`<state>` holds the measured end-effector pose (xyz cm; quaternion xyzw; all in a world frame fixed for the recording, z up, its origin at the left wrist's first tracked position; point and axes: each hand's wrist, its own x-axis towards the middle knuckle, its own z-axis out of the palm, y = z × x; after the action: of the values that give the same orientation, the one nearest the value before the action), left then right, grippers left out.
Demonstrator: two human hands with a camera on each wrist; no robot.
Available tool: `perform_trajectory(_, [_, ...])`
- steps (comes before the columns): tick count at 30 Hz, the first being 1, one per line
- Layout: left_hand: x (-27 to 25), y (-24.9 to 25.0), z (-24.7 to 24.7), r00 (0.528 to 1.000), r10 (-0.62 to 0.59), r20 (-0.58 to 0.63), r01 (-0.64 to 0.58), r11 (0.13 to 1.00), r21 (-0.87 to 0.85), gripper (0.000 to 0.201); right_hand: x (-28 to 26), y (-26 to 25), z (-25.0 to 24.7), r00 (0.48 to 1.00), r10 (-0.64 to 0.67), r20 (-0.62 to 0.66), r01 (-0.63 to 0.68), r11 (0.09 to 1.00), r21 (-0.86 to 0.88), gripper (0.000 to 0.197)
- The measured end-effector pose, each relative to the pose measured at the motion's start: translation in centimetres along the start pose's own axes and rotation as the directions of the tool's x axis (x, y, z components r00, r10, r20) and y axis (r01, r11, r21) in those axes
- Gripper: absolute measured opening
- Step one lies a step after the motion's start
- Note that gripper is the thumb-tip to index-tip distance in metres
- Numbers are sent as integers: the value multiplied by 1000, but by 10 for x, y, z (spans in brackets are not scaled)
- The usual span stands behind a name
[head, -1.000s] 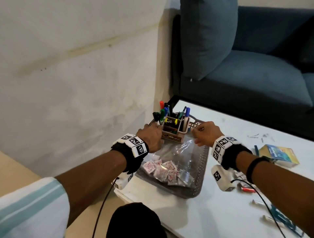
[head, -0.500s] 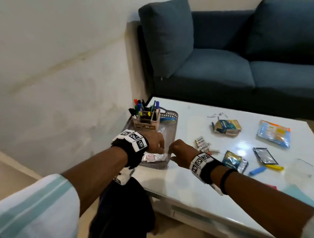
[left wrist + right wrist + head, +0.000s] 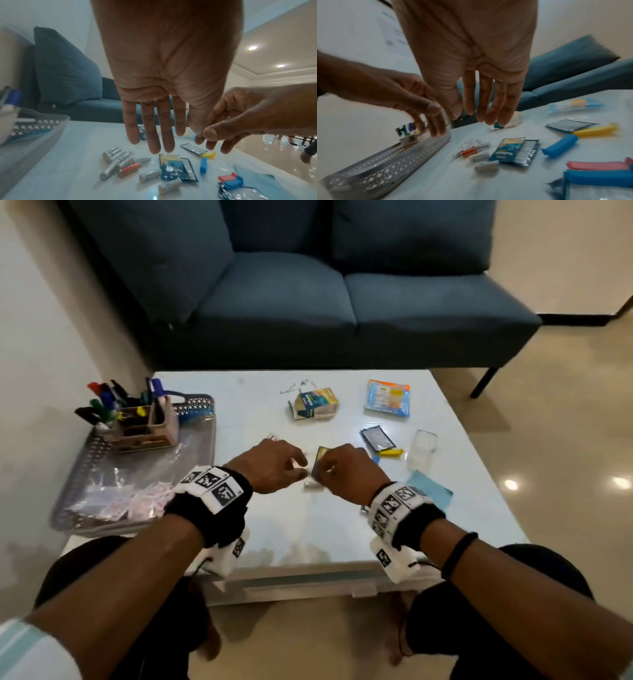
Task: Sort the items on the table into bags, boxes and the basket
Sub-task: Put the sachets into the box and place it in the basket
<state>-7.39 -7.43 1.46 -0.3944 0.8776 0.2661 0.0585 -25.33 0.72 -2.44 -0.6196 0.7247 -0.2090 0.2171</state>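
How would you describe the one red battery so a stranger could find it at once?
Start at the grey basket on the white table's left edge. Just right of it lies a heap of batteries. The red battery is the only coloured one; all its neighbours are silver-white.

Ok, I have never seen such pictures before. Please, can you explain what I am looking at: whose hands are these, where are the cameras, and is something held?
There is no machine here: a person sorts things with bare hands. One picture comes from a camera on the head. The other two come from cameras on each wrist, looking along the fingers. The left hand and right hand hover open over the white table, holding nothing. Below them lie loose batteries, a dark foil pouch and a blue clip. At the left stands a grey basket with a pen holder.
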Motion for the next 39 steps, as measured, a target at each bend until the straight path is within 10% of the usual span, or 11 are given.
perform_trajectory(8, [76, -16, 37, 994, -76, 77, 72, 996, 56, 39, 36, 110, -42, 941, 302, -153, -294, 953, 72, 21])
perform_trajectory(14, [102, -21, 13, 992, -127, -4, 127, 992, 1, 37, 91, 122, -72, 915, 296, -273, -292, 955, 58, 30])
perform_trajectory(21, [100, -36, 2, 959, -230, -163, 227, 973, -36, 39, 204, 67, -26, 989, -141, 53, 151, 912, -381, 67])
perform_trajectory(39, [88, -41, 4, 932, -234, -277, 166, 954, -249, 55, 269, 75, 3, 983, 27, 182, 58, 894, -445, 81])
